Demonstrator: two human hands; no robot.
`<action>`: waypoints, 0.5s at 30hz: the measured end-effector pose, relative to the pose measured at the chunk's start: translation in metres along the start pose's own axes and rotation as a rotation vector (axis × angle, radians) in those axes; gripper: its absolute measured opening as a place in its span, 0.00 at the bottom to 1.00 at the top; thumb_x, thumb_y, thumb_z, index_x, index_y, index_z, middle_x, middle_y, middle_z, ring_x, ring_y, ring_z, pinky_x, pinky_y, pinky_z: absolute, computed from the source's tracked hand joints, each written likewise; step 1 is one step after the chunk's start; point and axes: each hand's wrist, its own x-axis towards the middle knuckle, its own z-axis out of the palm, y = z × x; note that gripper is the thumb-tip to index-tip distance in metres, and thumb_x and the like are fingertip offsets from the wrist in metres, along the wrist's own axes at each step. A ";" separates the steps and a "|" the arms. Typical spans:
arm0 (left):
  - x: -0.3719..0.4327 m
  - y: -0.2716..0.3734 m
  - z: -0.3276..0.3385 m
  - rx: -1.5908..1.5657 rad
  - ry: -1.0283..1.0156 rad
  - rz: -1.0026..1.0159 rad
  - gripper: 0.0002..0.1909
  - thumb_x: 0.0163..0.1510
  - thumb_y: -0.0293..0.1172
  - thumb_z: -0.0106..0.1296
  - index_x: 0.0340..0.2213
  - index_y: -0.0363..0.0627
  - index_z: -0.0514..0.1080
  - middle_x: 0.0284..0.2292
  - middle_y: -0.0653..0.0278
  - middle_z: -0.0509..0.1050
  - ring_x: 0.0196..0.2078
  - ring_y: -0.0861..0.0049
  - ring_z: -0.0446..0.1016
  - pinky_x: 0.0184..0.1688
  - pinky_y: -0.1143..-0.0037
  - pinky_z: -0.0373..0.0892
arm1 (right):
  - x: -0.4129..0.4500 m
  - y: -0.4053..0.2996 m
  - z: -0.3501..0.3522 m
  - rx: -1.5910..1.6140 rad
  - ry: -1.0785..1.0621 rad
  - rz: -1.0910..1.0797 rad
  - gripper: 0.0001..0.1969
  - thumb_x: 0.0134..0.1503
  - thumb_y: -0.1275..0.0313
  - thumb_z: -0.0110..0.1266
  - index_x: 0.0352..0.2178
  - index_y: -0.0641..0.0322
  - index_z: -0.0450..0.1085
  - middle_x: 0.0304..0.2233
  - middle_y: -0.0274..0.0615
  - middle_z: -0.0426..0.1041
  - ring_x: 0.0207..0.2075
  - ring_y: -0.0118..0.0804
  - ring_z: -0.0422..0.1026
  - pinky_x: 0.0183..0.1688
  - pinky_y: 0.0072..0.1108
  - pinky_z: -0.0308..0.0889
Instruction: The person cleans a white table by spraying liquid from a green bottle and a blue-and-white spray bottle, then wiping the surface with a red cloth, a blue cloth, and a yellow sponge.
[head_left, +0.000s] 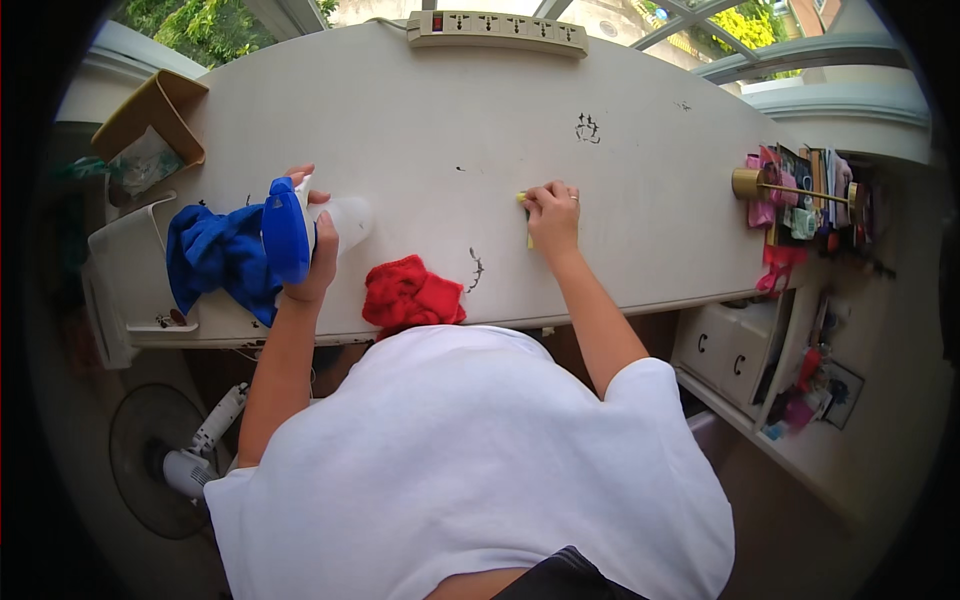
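My left hand (319, 247) grips a spray bottle with a blue-and-white trigger head (286, 232) and a translucent white body (349, 221). A crumpled blue cloth (221, 251) lies just left of the bottle, partly behind its head. On the white tabletop (420, 112), my right hand (553, 216) has its fingers closed around a small yellow object (530, 241). Most of that object is hidden under the hand, so its kind is unclear. Between my hands, a folded red cloth (412, 292) rests at the table's front edge, close to my shirt.
A beige power strip (499, 34) lies along the far edge by the windows. Brown (161, 112) and white (135, 262) holders stand at the left. Books and small items (814, 187) line the right end, beside a gold-coloured stand (750, 184). A fan (184, 469) is below left.
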 end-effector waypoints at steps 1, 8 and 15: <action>0.001 0.001 0.001 -0.018 0.007 0.013 0.22 0.43 0.21 0.41 0.44 0.36 0.60 0.46 0.54 0.65 0.37 0.76 0.67 0.44 0.74 0.63 | -0.003 0.001 -0.003 0.028 -0.067 0.021 0.02 0.45 0.73 0.57 0.23 0.53 0.73 0.28 0.31 0.68 0.37 0.41 0.62 0.40 0.30 0.61; 0.001 -0.001 0.000 -0.005 -0.007 0.037 0.21 0.44 0.21 0.40 0.44 0.34 0.60 0.47 0.54 0.64 0.37 0.78 0.68 0.44 0.76 0.64 | 0.014 0.000 0.009 -0.044 0.099 0.024 0.03 0.44 0.75 0.56 0.23 0.53 0.73 0.28 0.31 0.67 0.37 0.41 0.62 0.39 0.30 0.61; 0.000 -0.001 0.003 -0.089 0.017 0.065 0.22 0.44 0.20 0.40 0.44 0.34 0.60 0.47 0.53 0.64 0.37 0.77 0.68 0.44 0.76 0.64 | 0.022 -0.001 0.007 -0.035 0.073 0.013 0.03 0.44 0.74 0.56 0.23 0.52 0.73 0.28 0.32 0.67 0.37 0.42 0.62 0.39 0.30 0.60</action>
